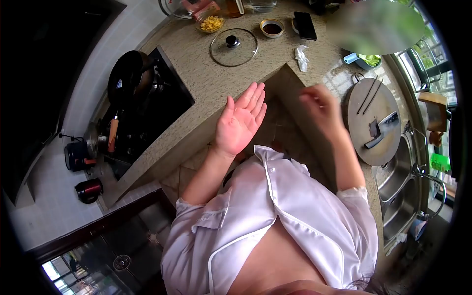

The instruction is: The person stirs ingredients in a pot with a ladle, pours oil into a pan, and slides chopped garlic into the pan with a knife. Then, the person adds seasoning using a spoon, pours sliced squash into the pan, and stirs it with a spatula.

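My left hand [240,120] is held up in front of my chest, palm up, with its fingers stretched out and nothing on it. To its right, my right hand [322,108] hangs in the air near the counter's inner edge, its fingers curled and blurred by motion. Whether it holds anything cannot be made out. Nearest to the right hand is a round cutting board [361,140], which bears a cleaver [386,129] and a pair of dark chopsticks [368,97]. Beyond the left hand, a glass lid [232,45] lies on the counter [196,69].
A wok [125,73] and a wooden-handled pan [113,132] are on the stove at left. Farther back are a bowl of yellow food [211,23], a bowl of dark liquid [272,28], a phone [305,25] and crumpled tissue [301,58]. The sink [399,196] is at right.
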Tool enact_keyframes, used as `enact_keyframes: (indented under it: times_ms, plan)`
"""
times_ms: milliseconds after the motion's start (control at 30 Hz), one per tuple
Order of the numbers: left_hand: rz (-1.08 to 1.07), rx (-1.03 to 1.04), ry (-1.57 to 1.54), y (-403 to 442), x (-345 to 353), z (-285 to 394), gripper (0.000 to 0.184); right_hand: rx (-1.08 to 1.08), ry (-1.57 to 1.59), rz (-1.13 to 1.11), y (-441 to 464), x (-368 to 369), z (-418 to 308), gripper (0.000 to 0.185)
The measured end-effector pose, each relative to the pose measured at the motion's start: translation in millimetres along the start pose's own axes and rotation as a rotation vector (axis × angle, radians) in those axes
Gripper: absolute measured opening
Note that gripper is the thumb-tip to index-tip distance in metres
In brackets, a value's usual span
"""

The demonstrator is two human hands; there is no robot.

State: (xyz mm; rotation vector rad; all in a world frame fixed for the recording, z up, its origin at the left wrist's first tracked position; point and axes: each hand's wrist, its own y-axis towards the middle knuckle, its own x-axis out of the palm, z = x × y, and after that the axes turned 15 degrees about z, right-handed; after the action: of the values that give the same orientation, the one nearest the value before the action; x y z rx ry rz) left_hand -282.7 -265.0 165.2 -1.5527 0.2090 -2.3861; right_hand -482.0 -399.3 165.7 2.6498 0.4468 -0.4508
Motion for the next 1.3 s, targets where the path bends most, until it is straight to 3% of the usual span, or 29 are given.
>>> enact_keyframes:
  times_ms: [100,233,300,367,433,500,600,767,833,867,933,1100,1233,1300]
  plan:
    - [0.040,0.034,0.075,-14,-13,12,0.068,-0.198,0.237,-0.218,1,72,-60,0.017]
    - [0.148,0.156,0.073,-38,-28,39,0.072,-0.290,0.330,-0.242,-6,144,-85,0.018]
    - [0.218,0.230,0.088,-46,-38,51,0.075,-0.444,0.319,-0.300,-4,173,-91,0.017]
    - [0.222,0.259,0.101,-56,-56,69,0.073,-0.479,0.335,-0.313,-4,196,-108,0.015]
    - [0.199,0.250,0.118,-68,-79,86,0.071,-0.395,0.313,-0.518,1,215,-119,0.013]
    - [0.228,0.238,0.041,-81,-92,102,0.069,-0.393,0.327,-0.568,6,239,-133,0.011]
    - [0.321,0.278,-0.048,-100,-110,130,0.076,-0.559,0.292,-0.423,22,283,-162,0.007]
    - [0.421,0.273,0.157,-139,-150,162,0.070,-0.842,0.168,-0.159,72,395,-208,0.008]
    - [0.455,0.264,0.211,-152,-168,170,0.067,-0.861,-0.052,-0.105,95,460,-190,0.007]
    - [0.455,0.270,0.208,-160,-175,174,0.067,-0.763,-0.140,-0.132,103,476,-193,0.008]
    - [0.488,0.298,0.182,-173,-187,182,0.062,-0.568,-0.246,-0.179,115,494,-202,0.011]
    - [0.601,0.344,0.121,-204,-215,193,0.055,-0.596,-0.427,-0.215,125,516,-195,0.015]
    - [0.679,0.382,0.097,-209,-224,201,0.053,-0.607,-0.450,-0.390,135,503,-195,0.036]
    - [0.688,0.420,0.096,-213,-224,206,0.053,-0.824,-0.685,-0.316,131,477,-193,0.043]
